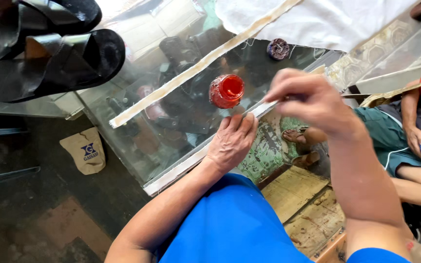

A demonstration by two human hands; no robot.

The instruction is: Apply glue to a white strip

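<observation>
Two hands are working a limp cream fabric strip (191,163): left hand (232,141) pressing flat and open, right hand (308,100) pinching a thin stick (259,104).

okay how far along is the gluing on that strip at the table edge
Done: cannot tell how much is coated. In hand: the left hand presses the pale strip flat on the glass table; the right hand holds a thin applicator to it beside the open red jar. Left: a second strip lies untouched.

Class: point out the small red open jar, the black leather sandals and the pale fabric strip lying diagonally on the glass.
Small red open jar (226,90), head view, mouth.
Black leather sandals (54,63), head view, strap.
Pale fabric strip (191,68), head view, middle.
</observation>
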